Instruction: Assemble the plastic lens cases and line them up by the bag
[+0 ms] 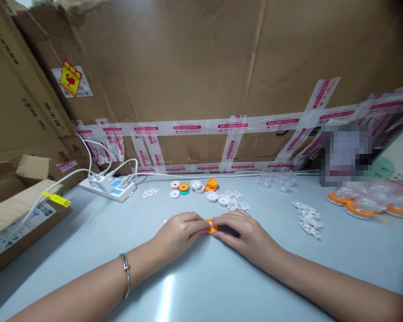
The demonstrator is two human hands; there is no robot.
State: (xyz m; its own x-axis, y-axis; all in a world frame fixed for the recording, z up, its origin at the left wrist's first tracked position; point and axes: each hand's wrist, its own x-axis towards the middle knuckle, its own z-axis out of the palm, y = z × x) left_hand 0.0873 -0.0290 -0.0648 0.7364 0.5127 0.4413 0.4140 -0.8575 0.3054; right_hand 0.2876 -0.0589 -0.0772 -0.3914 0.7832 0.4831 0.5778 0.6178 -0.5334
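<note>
Between my two hands, low over the table's middle, is a small round orange plastic part [211,226]. My left hand [183,232] pinches its left side between thumb and fingers. From the right, my right hand [243,230] grips the other side with thumb and fingertips. Fingertips cover much of the part, so its details are hidden. Just beyond my hands lie white round caps [211,197], an orange cap [212,183] and flat white cut-out pieces [234,205]. A small white piece [165,221] lies by my left hand.
A power strip [109,188] with plugs and white cables sits at the back left, near small white pegs [150,192]. Clear plastic domes [277,180], a row of white pieces [307,219] and orange-based clear assemblies [366,203] are rightward. A cardboard wall [188,67] stands behind.
</note>
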